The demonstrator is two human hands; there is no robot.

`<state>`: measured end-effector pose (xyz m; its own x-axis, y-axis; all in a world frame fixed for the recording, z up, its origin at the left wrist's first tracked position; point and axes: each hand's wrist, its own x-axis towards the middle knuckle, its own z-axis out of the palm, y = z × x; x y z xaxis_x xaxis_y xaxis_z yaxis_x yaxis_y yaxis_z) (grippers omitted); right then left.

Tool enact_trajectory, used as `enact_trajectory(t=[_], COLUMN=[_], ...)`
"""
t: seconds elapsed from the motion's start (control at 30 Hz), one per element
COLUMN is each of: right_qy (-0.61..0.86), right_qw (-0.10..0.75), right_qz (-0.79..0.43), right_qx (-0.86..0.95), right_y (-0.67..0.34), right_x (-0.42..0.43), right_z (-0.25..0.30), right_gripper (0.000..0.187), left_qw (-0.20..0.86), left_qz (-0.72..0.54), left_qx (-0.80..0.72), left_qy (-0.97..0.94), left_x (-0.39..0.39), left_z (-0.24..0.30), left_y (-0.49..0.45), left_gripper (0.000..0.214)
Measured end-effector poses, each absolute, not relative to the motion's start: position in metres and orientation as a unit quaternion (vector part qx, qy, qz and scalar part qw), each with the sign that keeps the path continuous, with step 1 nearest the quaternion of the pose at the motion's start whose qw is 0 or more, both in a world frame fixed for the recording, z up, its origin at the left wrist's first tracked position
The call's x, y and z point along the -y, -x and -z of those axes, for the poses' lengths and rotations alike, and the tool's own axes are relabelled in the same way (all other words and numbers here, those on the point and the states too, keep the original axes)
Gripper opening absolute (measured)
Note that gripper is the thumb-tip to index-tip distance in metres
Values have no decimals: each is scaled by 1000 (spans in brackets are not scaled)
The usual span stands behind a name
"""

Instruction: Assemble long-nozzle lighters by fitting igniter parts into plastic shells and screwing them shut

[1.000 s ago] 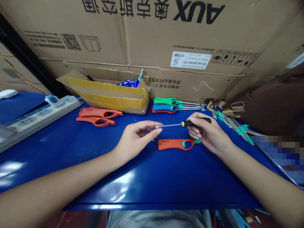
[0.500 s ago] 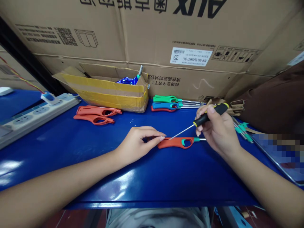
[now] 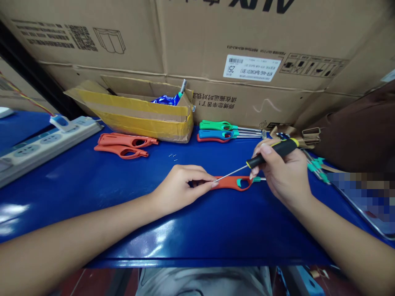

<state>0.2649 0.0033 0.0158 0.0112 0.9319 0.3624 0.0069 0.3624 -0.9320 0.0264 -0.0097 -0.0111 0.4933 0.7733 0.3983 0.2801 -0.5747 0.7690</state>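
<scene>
In the head view, an orange long-necked lighter lies on the blue table, its metal tube pointing right. The fingertips of my left hand are pinched over its left end, around a small screw that is mostly hidden. My right hand is closed around the black and yellow handle of a screwdriver. The shaft slants down to the left, and its tip meets my left fingertips. Loose small screws lie on the table beyond my left hand.
Orange lighter shells lie at the left, near a power strip. Behind stand an open taped carton and a large cardboard wall. Green and blue lighters rest at the back; metal tubes with green ends lie right.
The screwdriver tip has moved left along the lighter to my left fingertips, and its shaft lies flatter. My right hand has shifted slightly. The camera view has tilted a little.
</scene>
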Motion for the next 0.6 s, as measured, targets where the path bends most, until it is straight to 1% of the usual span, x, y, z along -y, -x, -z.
enact_trajectory(t=[0.6], right_qy=[399], right_qw=[574], right_qz=[-376], right_qx=[608], right_y=[-266], right_x=[-3], right_z=[-14], right_gripper=[25], left_qw=[322], left_qz=[-377], left_qx=[-333], left_qy=[-802], left_x=[11], left_z=[13], left_y=[-26], left_gripper=[13])
